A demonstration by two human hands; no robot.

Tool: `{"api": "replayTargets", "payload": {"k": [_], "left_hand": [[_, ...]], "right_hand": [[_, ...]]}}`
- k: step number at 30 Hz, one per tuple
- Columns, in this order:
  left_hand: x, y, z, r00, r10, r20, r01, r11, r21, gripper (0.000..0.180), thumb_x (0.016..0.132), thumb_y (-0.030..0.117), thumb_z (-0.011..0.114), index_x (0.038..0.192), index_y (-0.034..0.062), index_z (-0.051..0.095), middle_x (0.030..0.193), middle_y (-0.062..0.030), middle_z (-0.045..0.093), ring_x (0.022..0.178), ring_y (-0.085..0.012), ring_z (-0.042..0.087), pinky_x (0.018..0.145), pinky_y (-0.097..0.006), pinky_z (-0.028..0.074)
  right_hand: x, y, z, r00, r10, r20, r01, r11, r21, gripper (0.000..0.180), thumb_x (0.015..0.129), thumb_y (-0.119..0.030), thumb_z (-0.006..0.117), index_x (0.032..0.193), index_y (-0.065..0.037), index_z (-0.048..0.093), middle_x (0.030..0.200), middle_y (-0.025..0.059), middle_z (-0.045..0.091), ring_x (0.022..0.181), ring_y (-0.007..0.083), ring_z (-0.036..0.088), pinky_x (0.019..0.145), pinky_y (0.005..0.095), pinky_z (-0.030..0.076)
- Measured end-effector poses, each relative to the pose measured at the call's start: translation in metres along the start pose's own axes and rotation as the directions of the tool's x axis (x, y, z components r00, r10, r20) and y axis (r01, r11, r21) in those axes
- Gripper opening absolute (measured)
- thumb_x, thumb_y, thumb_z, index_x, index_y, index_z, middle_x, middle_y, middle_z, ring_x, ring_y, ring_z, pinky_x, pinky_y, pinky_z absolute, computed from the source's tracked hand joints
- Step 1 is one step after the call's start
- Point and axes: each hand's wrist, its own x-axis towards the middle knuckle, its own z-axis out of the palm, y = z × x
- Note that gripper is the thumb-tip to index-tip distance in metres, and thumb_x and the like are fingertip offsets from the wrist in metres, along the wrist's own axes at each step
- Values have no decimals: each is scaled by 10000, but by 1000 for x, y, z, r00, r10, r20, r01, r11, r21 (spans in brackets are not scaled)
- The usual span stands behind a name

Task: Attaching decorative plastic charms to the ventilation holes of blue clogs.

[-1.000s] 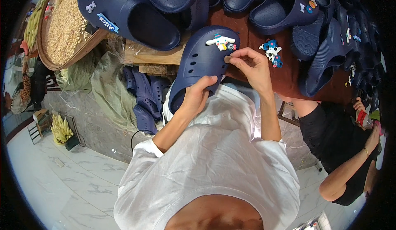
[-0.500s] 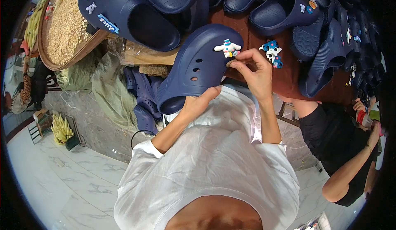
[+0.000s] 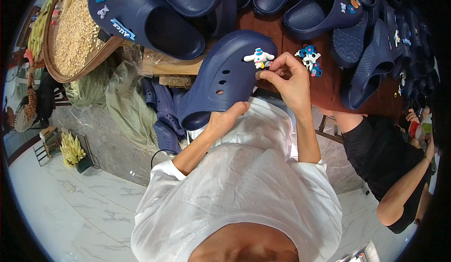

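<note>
A navy blue clog [image 3: 221, 55] is held over my lap, sole hidden, its vent holes facing up. My left hand [image 3: 224, 122] grips its near edge, the thumb lying on top and the other fingers out of sight beneath. A white long-eared charm with a blue hat [image 3: 258, 56] is fixed near the clog's far right side. Right beside that charm, my right hand [image 3: 290, 78] is closed in a pinch at the clog's right edge; what is between its fingertips is too small to tell. Loose blue and white charms [image 3: 310, 61] lie just beyond it.
Several navy clogs, one decorated clog [image 3: 141, 20] among them, crowd the table's far side on a brown surface [image 3: 329, 86]. More clogs [image 3: 167, 137] hang or lie lower left, by a greenish plastic sack [image 3: 129, 100]. A basket of grain [image 3: 77, 41] stands left. Another person [image 3: 385, 163] sits at right.
My right hand's pinch has shifted slightly down and left along the clog's edge. The clog has tilted a little. The person at right has moved an arm slightly.
</note>
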Motion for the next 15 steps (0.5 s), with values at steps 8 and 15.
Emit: {"api": "replayTargets", "payload": {"k": [8,15], "left_hand": [[13,13,18,986,-133,104,164,601,-782,473,743,-34,563,1214,-47,512,1147,-132,594,1069,-234,573,990,-335,414],[11,18,9,985,-126,116,168,580,-797,478,753,-39,533,1228,-69,486,1199,-146,574,1119,-256,556,1012,-353,413]], "right_hand": [[-1,14,13,990,-70,-119,93,977,194,484,715,-113,841,1053,-32,503,909,-5,504,848,64,492,722,205,455],[1,22,6,999,2,-48,14,942,334,688,724,-150,845,1244,-2,420,1081,92,522,966,133,520,798,231,460]]}}
